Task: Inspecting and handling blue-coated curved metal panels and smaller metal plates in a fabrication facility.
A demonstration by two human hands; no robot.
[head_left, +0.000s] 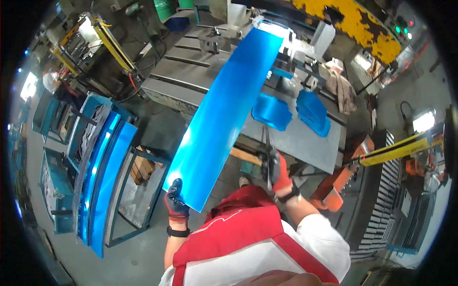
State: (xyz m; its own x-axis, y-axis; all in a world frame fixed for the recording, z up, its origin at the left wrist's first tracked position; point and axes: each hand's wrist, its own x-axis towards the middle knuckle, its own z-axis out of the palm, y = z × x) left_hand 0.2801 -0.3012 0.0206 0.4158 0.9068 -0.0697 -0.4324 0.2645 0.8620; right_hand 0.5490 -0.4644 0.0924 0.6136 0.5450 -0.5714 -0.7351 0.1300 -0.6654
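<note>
Blue sheet: the long blue sheet [222, 117] ran slantwise from the near left, by the person, to the far right, its middle lying across the counter [305, 148] and its near end jutting out beyond the counter's edge.
Far end: it reached the bright metal parts beneath the yellow machine beam [350, 26], whose paint was worn; whether it touched them could not be told.
Left hand: the gloved left hand [176, 200] gripped the near left corner of the blue sheet, thumb on top; the other fingers were mostly hidden.
Right hand: the gloved right hand [278, 174], right of the sheet and apart from it, had its fingers closed around a thin dark tool [267, 138] that pointed away from the person.
Blue pieces: a near pile of blue pieces [272, 112] lay on the counter just right of the sheet, with a second blue pile [312, 114] farther right.
Cloth: a crumpled brownish cloth [341, 88] hung at the right, beyond the second blue pile.
Left side: a teal rack [98, 99] stood on the floor, with long curved blue strips [114, 186] leaning near it.
Right side: an orange box [329, 190] sat near a yellow bar [396, 150].
Clothing: the person wore a red apron [229, 233] over a white shirt.
</note>
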